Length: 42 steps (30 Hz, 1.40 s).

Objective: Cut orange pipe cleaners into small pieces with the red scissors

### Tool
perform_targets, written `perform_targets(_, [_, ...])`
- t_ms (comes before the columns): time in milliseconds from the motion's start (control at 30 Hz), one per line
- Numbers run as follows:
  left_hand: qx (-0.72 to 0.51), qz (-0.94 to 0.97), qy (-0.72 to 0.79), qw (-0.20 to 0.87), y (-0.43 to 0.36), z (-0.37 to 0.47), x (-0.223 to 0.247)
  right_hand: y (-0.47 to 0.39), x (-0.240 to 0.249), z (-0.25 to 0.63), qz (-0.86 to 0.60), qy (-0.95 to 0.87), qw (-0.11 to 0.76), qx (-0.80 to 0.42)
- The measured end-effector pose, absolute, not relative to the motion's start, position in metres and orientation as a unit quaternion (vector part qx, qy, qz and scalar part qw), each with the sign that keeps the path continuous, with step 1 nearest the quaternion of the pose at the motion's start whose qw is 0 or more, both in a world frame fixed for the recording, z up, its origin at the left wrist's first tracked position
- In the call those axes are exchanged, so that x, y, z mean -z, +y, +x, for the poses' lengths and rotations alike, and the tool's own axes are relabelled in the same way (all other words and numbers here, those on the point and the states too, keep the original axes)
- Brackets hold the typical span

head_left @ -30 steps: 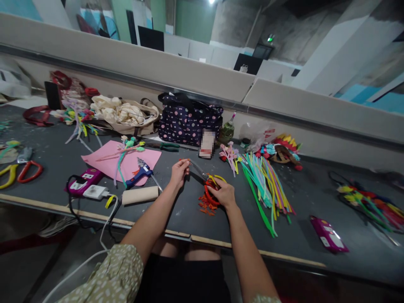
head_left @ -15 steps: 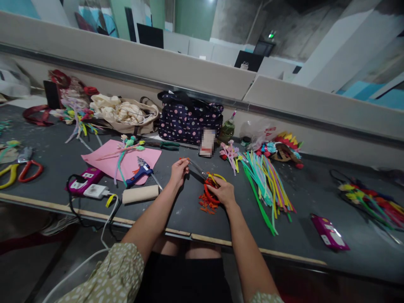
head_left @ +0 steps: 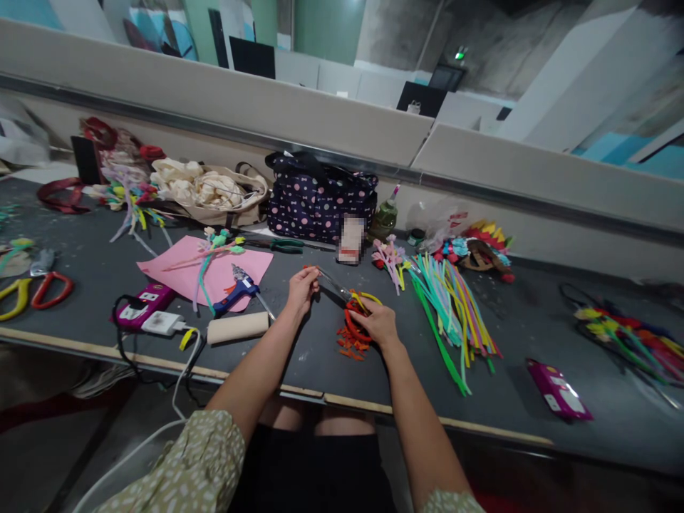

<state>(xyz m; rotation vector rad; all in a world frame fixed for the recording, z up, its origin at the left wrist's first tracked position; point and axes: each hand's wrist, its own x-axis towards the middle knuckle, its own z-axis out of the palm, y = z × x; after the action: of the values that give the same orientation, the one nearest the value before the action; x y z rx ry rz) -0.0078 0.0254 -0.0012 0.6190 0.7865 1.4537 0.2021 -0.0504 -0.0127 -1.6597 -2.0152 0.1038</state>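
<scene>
My right hand (head_left: 378, 324) grips a pair of scissors (head_left: 336, 286) by its red and yellow handles, with the blades pointing up and left. At the blade tips, my left hand (head_left: 302, 291) is closed in a pinch. A small orange piece of pipe cleaner (head_left: 308, 268) shows at its fingertips; the rest is hidden by the fingers. Below the scissors, several short orange clippings (head_left: 350, 349) lie scattered on the dark table (head_left: 315, 363). To the right of my right hand lies a bundle of long coloured pipe cleaners (head_left: 454, 306).
Left of my arms are a cardboard tube (head_left: 238, 329), a blue glue gun (head_left: 238, 291), pink paper (head_left: 171, 265) and a purple power strip (head_left: 144, 306) with cables. A dotted bag (head_left: 315, 203) stands behind. Another purple power strip (head_left: 558, 390) lies at the right.
</scene>
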Motion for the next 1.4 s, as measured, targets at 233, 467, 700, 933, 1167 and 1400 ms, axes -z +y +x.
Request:
perform_targets(233, [-0.636,0.273,0.349,0.632,0.026,-0.009,0.003,-0.050,0.010,0.201,-0.619,-0.750,0.231,-0.024])
perform_targets(467, [-0.640,0.262,0.350,0.631,0.028,-0.009,0.006,-0.050,0.008,0.198,-0.623,-0.754,0.209,-0.018])
perform_targets(700, [-0.641,0.261,0.355,0.629,0.029,-0.009,0.006,-0.049,0.011,0.197,-0.626,-0.751,0.211,-0.011])
perform_targets(933, [-0.640,0.263,0.361,0.625,0.028,-0.009,0.006,-0.050,0.011,0.197,-0.635,-0.741,0.217,0.010])
perform_targets(1167, [-0.641,0.261,0.364,0.624,0.029,-0.008,0.006,-0.049,0.010,0.195,-0.639,-0.743,0.200,0.009])
perform_targets(1400, [-0.636,0.264,0.357,0.632,0.028,-0.008,0.005,-0.051,0.002,0.193,-0.638,-0.749,0.179,0.000])
